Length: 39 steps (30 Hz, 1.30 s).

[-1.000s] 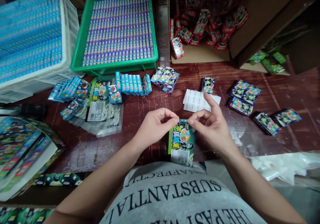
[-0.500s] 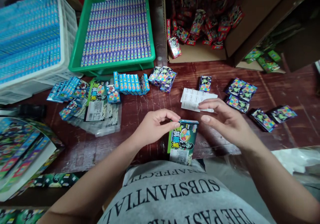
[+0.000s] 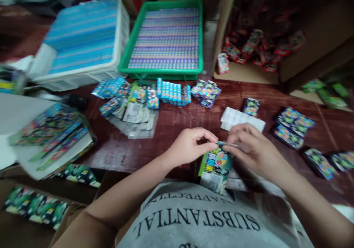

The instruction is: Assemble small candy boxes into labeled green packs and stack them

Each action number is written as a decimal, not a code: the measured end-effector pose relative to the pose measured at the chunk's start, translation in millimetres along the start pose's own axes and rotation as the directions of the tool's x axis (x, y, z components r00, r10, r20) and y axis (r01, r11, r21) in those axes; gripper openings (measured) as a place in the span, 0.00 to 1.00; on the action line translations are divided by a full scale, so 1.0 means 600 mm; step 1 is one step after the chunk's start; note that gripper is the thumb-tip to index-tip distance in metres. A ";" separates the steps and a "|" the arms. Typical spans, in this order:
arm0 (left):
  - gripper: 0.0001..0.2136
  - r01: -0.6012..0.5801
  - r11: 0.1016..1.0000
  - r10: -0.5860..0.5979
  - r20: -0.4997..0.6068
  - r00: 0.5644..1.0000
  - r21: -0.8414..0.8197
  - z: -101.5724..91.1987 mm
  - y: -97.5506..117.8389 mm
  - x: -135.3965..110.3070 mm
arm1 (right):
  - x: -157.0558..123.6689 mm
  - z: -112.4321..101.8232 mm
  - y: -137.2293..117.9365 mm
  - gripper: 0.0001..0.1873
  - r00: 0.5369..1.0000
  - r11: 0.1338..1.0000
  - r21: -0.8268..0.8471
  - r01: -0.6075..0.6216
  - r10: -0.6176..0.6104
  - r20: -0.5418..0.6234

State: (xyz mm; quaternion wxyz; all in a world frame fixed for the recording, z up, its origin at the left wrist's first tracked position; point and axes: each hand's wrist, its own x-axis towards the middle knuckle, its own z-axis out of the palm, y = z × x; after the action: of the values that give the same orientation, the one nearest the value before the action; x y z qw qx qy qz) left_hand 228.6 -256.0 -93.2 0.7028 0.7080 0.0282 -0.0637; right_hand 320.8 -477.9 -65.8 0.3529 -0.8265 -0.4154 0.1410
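A green and black candy packet [image 3: 214,167] with large printed characters and a white label panel hangs upright before my shirt. My left hand [image 3: 195,145] pinches its top edge between thumb and fingers. At the top right corner, my right hand [image 3: 253,145] closes its thumb and fingers on the packet's edge; motion blurs them. Just beyond the right hand lies a white sticker sheet [image 3: 235,119], partly covered by its fingers. A small dark candy box [image 3: 251,106] sits behind the sheet.
Similar packets and clear bags [image 3: 135,111] lie left, beside a row of blue boxes [image 3: 173,92]. A green tray [image 3: 162,71] and white crate [image 3: 121,52] stand behind. Dark boxes [image 3: 293,126] lie right. An open carton [image 3: 246,73] holds red boxes.
My right hand has moved left and closed at the packet's top corner; before, it was apart with fingers spread. The view has swung left.
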 end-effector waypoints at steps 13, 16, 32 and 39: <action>0.25 0.072 0.997 -0.045 -0.746 0.664 0.004 -0.221 -0.056 -0.262 | 0.291 0.205 -0.091 0.33 0.911 0.892 -0.185 0.412 -0.405 0.076; 0.22 0.300 0.940 -0.037 -0.821 0.569 0.166 -0.313 -0.082 -0.334 | 0.363 0.271 -0.123 0.37 0.867 0.716 -0.521 0.465 -0.488 0.103; 0.12 0.495 0.514 0.431 -0.710 0.556 0.700 -0.332 -0.074 -0.240 | 0.310 0.362 -0.115 0.15 0.682 0.590 -0.349 0.728 -0.677 0.277; 0.31 0.720 0.393 -0.034 -0.773 0.633 0.572 -0.386 -0.009 -0.007 | 0.316 0.326 -0.096 0.12 0.725 0.663 -0.295 0.688 -0.640 0.255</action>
State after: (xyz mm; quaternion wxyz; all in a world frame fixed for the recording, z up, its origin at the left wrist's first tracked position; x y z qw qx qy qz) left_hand 235.4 -24.5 -97.1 0.1589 0.8975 0.4112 0.0102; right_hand 300.6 -214.2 -153.1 0.1901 -0.6573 -0.7288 -0.0251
